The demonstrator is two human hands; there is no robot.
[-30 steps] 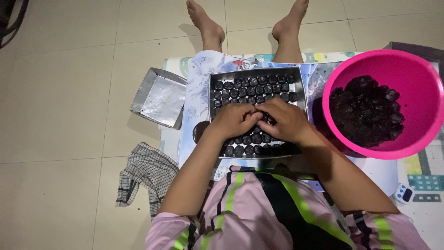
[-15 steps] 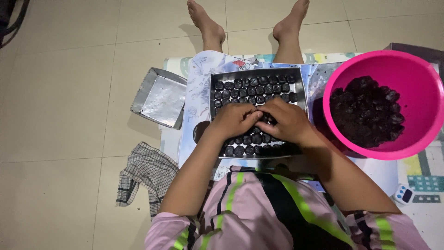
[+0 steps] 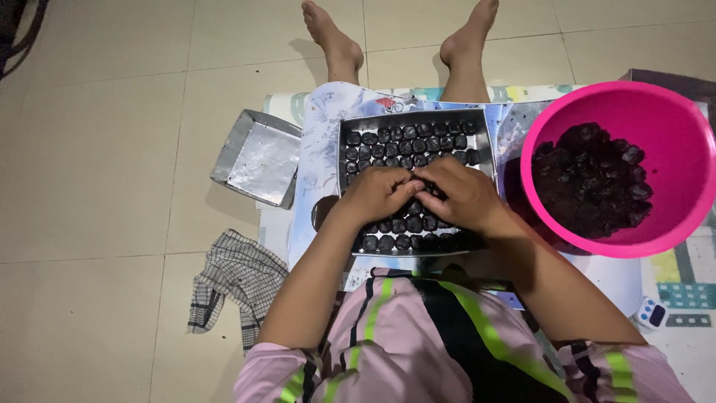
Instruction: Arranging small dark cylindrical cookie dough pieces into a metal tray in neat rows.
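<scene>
Over the tray's (image 3: 488,134) middle, my left hand (image 3: 377,195) and right hand (image 3: 461,195) pinch one dark piece (image 3: 426,188) together (rows stay tight).

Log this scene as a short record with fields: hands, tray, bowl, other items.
left hand: resting on the filled tray, fingers meeting the right hand
right hand: on the same tray, fingers curled over dark pieces
filled tray: metal, rows of dark pieces
bowl: pink, heap of dark lumps, right of the tray
other items: empty metal tray and checked cloth on the floor, left
</scene>
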